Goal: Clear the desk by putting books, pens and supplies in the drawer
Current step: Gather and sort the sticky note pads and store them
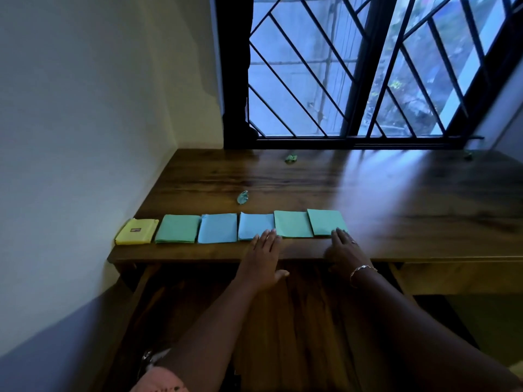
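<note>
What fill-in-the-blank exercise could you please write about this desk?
1. The desk carries ___ stacks in a row.
2. The leftmost stack is ___.
3. The left hand touches the fourth stack, which is ___.
4. The right hand touches the rightmost stack, which is ___.
Missing words: six; yellow; blue; green.

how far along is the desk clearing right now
Barely started. Done: nothing visible; six paper pads, from the yellow pad to the end green pad, lie in a row on the desk. In hand: the left hand touches a blue pad with flat fingers, and the right hand touches the end green pad; neither pad is lifted. Left: all six pads, plus crumpled scraps further back.
</note>
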{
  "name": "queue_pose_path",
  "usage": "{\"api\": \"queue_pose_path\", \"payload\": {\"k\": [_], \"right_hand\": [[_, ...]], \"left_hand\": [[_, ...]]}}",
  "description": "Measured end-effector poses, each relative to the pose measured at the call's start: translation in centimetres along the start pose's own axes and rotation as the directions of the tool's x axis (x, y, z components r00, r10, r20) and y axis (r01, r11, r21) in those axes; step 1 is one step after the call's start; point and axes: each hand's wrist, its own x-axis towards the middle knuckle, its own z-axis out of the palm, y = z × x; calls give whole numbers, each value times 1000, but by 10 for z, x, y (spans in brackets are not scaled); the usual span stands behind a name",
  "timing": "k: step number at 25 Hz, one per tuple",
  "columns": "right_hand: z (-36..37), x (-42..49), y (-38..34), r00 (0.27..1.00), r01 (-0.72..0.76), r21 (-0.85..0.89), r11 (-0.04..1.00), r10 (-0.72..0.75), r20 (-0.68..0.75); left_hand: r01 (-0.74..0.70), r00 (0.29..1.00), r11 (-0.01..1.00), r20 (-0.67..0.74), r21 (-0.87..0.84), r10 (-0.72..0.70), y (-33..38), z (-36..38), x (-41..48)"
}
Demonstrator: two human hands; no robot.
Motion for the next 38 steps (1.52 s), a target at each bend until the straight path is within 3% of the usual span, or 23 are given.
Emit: {"api": "queue_pose_path", "payload": {"k": [3, 8, 11, 13, 19, 23, 26, 28, 32, 38], "right_hand": [[-5, 27, 8, 994, 98, -23, 995, -99, -40], [-6, 59, 16, 971, 191, -158, 969, -163, 174], [-3, 65, 21, 950, 198, -115, 973, -162, 268], [1, 62, 22, 945, 197, -90, 976, -165, 282], [14, 24, 24, 992, 130, -115, 985, -129, 10], [22, -2, 23, 966, 178, -105, 978, -195, -172], [13, -13, 22, 972, 148, -103, 984, -164, -168], [0, -21, 22, 981, 143, -120, 982, -157, -116], [-28, -47, 26, 987, 137, -58, 989, -141, -70], [-39, -81, 45, 959, 192, -51, 980, -176, 221]], "left_hand": [[-39, 999, 999, 19, 24, 39, 19, 0, 30], [-53, 993, 996, 111, 69, 46, 39, 4, 71], [-2, 969, 996, 245, 90, -20, 44, 12, 80], [16, 966, 993, 253, 114, -44, 50, 18, 78], [-61, 994, 990, -83, 128, 72, 66, 13, 54], [-125, 989, 977, -50, 174, 136, 69, 9, 33], [-174, 978, 953, -65, 247, 196, 66, -2, 30], [-218, 970, 955, -67, 200, 236, 69, -16, 28], [-142, 977, 987, -149, 79, 153, 87, -43, 6], [-27, 988, 964, 137, -266, 65, 108, -37, -11]]}}
